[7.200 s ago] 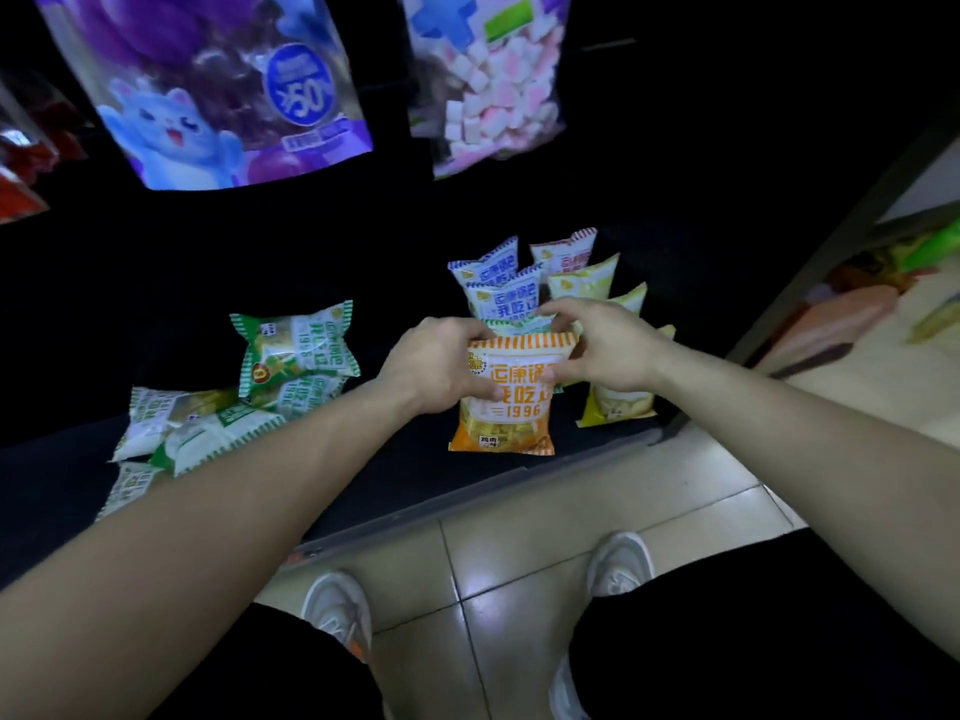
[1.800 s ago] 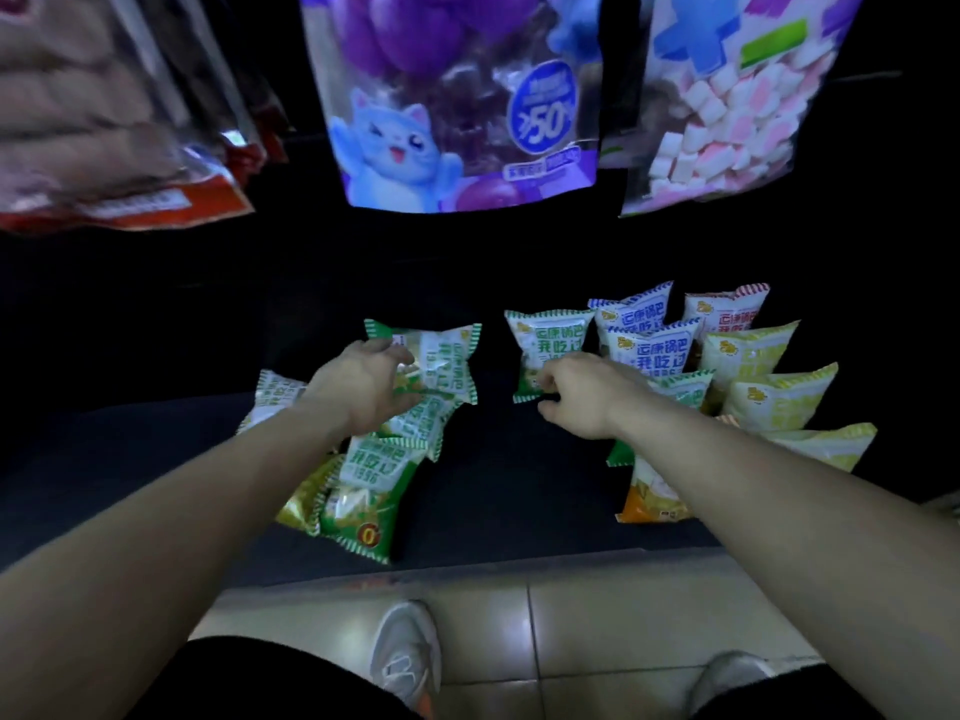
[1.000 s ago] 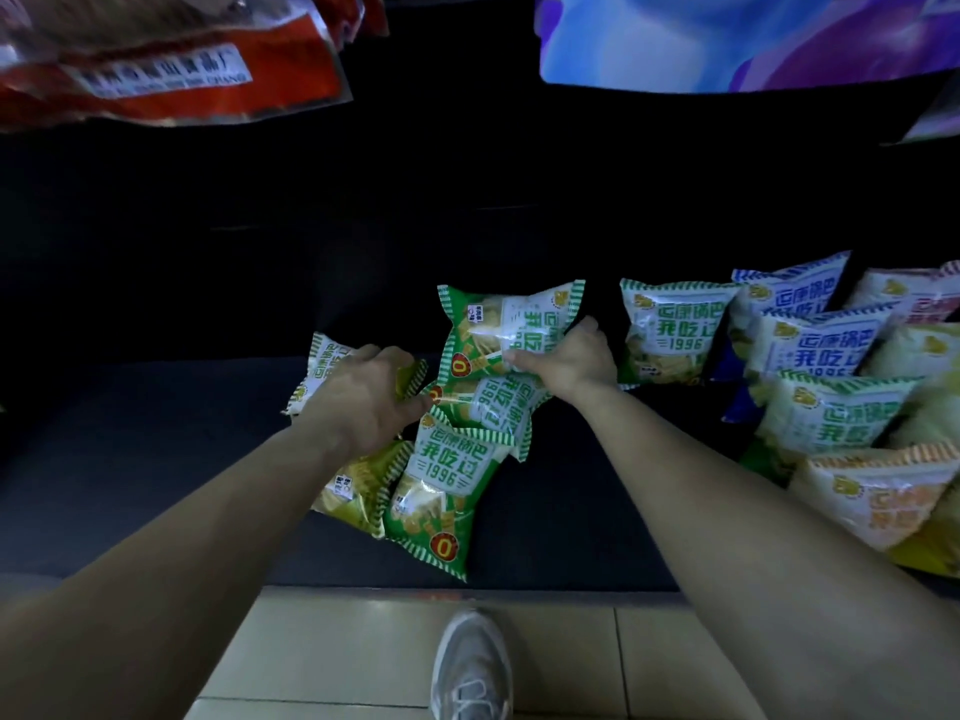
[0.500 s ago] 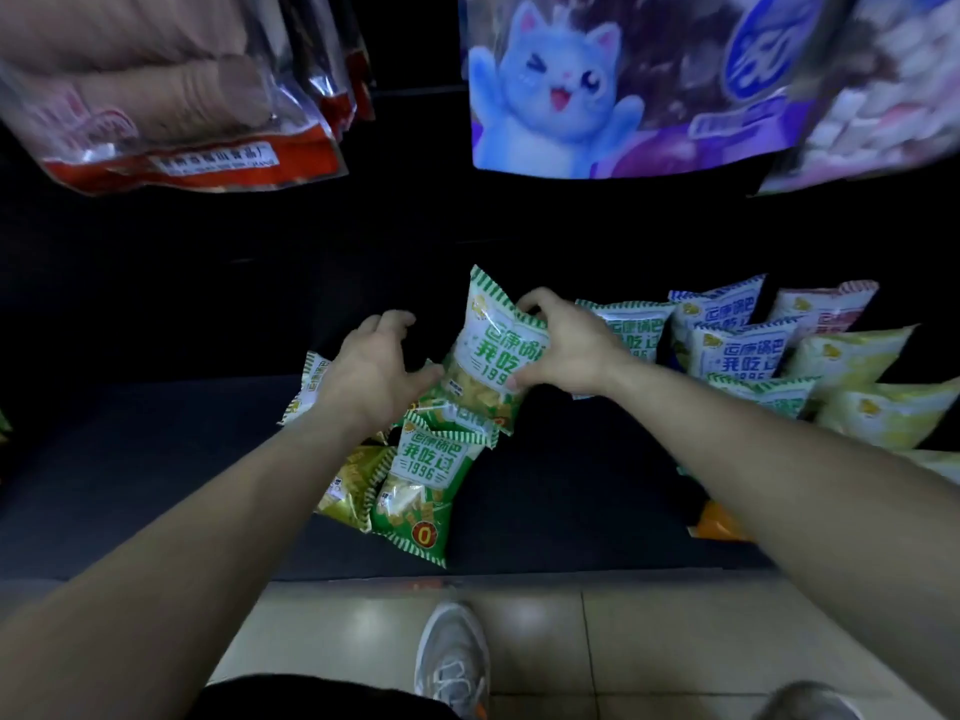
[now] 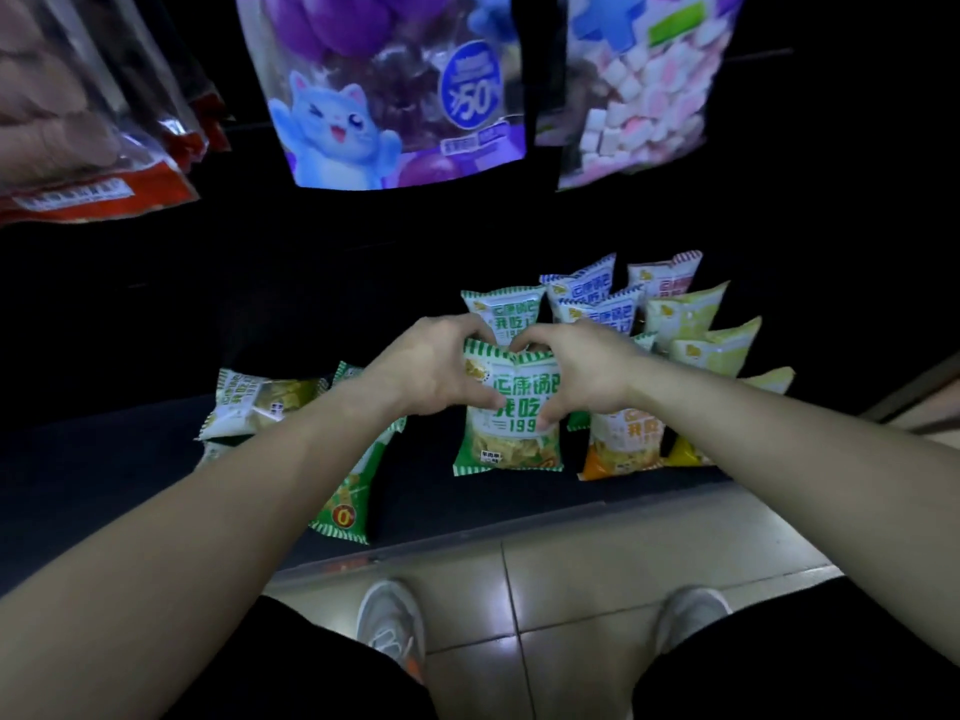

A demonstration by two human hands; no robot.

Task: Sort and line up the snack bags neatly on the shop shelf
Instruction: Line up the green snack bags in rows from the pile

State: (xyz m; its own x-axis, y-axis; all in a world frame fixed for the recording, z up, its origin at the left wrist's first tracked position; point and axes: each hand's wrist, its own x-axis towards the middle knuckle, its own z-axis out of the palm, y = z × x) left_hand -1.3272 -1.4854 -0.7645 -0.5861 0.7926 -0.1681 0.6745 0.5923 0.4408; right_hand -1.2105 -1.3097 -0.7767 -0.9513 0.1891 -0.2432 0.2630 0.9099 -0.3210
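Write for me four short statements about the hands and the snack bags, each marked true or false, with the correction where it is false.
1. The left hand and the right hand both grip one green bag. True.
2. The orange bag stands left of that green bag. False: it stands to its right.
3. Several other green bags lie untidily at the left. True.
4. The blue-cat bag lies beside the orange bag. False: it hangs above.

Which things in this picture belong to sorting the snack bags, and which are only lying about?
Job: green bag gripped by left hand and right hand; loose green bags at left; blue bags, yellow bags, orange bag at right; shelf.
Lying about: hanging cat bag, marshmallow bag, red packs, shoes.
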